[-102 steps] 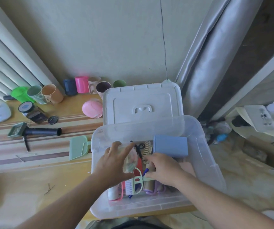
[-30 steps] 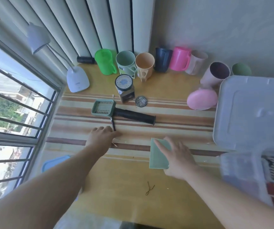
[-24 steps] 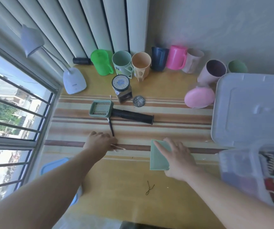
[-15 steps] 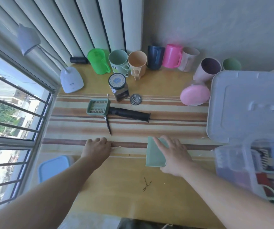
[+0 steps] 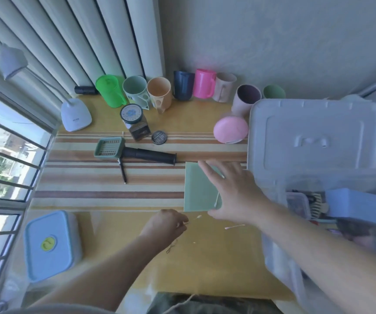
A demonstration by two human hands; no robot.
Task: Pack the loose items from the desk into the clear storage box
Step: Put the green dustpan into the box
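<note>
My right hand (image 5: 234,191) holds a flat pale green dustpan (image 5: 197,184) on the striped desk, fingers spread over its top and thumb at its near edge. One cotton swab (image 5: 216,201) lies in the pan. Just in front of it, my left hand (image 5: 166,225) pinches another cotton swab (image 5: 193,219) by its end. A third cotton swab (image 5: 234,227) lies loose on the desk under my right wrist. The clear storage box (image 5: 280,264) stands at the right with a blue block (image 5: 361,209) and brushes inside. Its lid (image 5: 314,137) leans behind it.
A row of mugs (image 5: 159,91) lines the back wall. On the desk are a pink round case (image 5: 230,130), a jar (image 5: 134,123), a black disc (image 5: 158,137), a green grid tool with black handle (image 5: 134,152), a pen (image 5: 122,171), a lamp (image 5: 76,116), a blue lidded box (image 5: 48,244) and a hairpin (image 5: 171,248).
My left hand has come from the stripes toward the pan with a swab pinched. The pan has shifted right toward the box, with a swab now in it.
</note>
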